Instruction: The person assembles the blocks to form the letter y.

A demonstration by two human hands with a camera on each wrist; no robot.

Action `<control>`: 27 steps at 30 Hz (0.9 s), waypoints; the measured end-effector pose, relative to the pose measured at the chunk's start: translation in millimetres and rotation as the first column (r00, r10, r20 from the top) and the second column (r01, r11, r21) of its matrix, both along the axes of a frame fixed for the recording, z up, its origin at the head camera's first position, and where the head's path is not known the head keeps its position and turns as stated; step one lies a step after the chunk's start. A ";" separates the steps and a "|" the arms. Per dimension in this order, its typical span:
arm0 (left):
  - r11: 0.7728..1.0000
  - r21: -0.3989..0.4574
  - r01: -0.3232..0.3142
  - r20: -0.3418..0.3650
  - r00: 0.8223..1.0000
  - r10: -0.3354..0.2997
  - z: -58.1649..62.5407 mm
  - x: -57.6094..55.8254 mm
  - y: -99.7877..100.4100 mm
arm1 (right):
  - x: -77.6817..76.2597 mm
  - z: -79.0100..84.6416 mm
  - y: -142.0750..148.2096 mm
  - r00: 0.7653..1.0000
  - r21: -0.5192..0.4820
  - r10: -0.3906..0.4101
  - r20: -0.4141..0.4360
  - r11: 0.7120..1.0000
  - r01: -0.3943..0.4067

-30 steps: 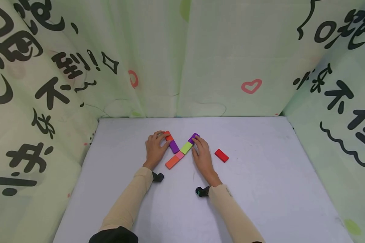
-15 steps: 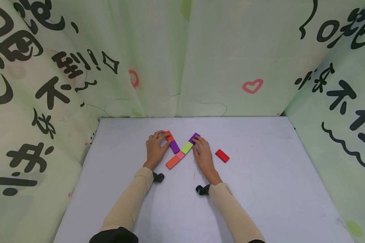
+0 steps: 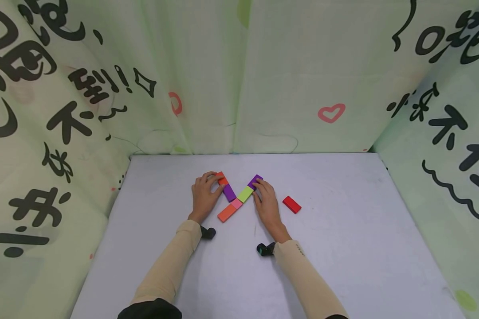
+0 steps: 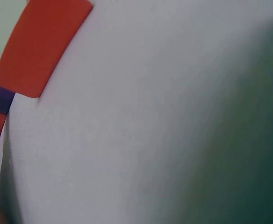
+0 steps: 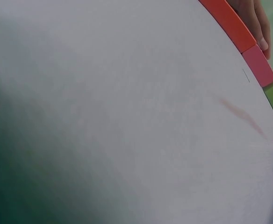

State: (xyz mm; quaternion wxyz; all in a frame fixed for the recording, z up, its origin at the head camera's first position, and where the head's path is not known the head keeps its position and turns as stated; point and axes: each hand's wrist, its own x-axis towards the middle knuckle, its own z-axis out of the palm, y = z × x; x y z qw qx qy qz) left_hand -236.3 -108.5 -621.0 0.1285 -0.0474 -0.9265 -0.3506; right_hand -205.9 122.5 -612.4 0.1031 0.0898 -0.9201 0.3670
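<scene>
Flat coloured blocks lie end to end on the white table in a branching line. My left hand [image 3: 202, 195] pinches the orange-red block [image 3: 220, 175] at the upper left branch, its thumb beside the purple block [image 3: 229, 193] adjoining it. My right hand [image 3: 268, 206] holds the other purple block [image 3: 253, 181] at the upper right end, its thumb by the green block [image 3: 245, 194]. A pink block [image 3: 236, 204] sits at the junction, and an orange block [image 3: 227, 213] extends to the lower left. In the left wrist view, the orange block [image 4: 43, 46] looms large.
A red block [image 3: 292, 204] lies apart, to the right of my right hand. Black wrist cameras [image 3: 265, 250] stick out from both cuffs. A printed curtain [image 3: 279, 88] stands behind the table's far edge and along both sides.
Both hands and the blocks keep the same arrangement. Only a very slight shift of the whole head view shows since the oldest frame.
</scene>
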 end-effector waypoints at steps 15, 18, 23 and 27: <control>1.000 -0.002 -0.006 0.028 1.000 0.006 -0.9 0.3 0.9 | 7.5 1.6 7.1 1.000 -0.063 -0.021 -0.014 0.998 0.020; 1.000 0.002 -0.001 0.036 0.999 0.001 -0.4 0.3 1.1 | 15.2 5.3 12.5 0.999 -0.083 -0.054 0.001 0.995 0.054; 1.000 -0.005 0.000 0.027 1.000 0.000 0.0 0.3 0.9 | 27.9 11.8 25.6 0.991 -0.120 -0.122 -0.056 0.986 0.114; 1.000 -0.006 -0.002 0.018 1.000 0.002 1.1 0.6 0.9 | 35.1 15.6 37.4 0.981 -0.128 -0.159 -0.112 0.981 0.144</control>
